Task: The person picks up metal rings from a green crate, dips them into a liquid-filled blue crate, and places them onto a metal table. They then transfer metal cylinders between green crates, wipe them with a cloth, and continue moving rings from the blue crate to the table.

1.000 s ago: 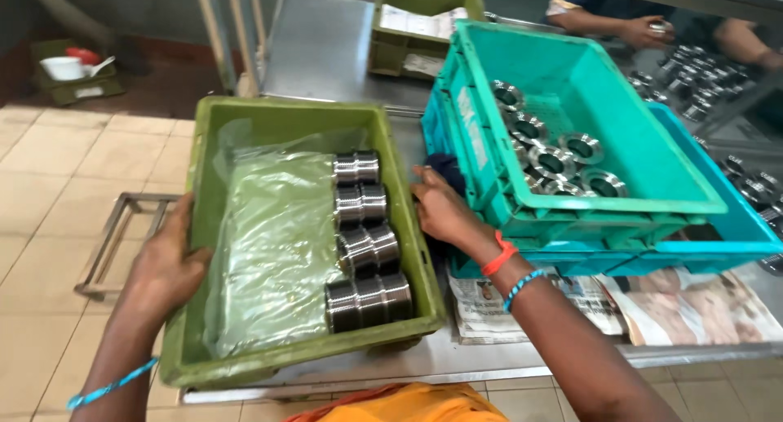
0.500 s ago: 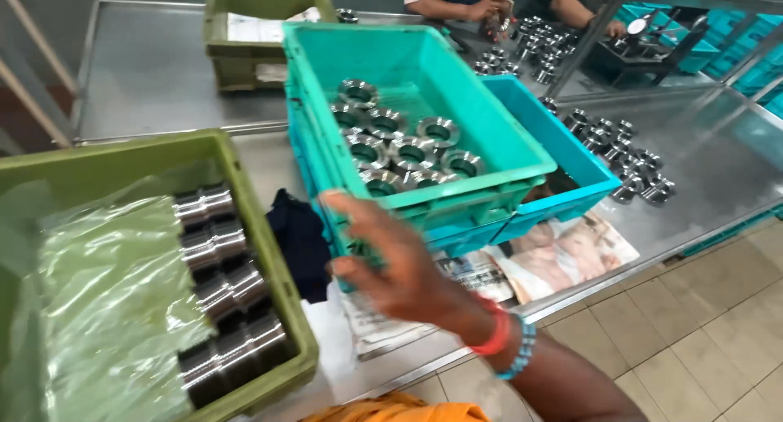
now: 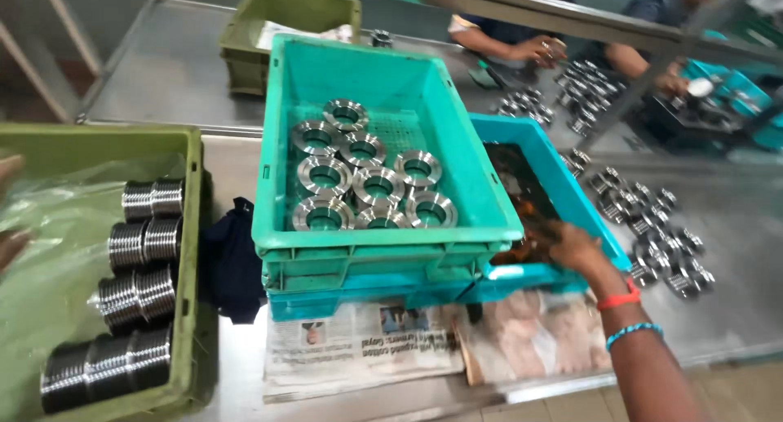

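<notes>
Now off the green crate [image 3: 192, 226], right hand [image 3: 571, 247] reaching into blue crate [image 3: 599, 230], fingers loose, gripping nothing visible; left hand [image 3: 10, 218] at frame edge, grasp unclear.

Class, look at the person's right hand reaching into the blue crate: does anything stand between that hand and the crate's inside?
Nothing visible does. The right hand is already over the near rim of the blue crate, fingers inside. The green crate sits stacked over the blue crate's left part, beside the hand, not blocking it.
</notes>
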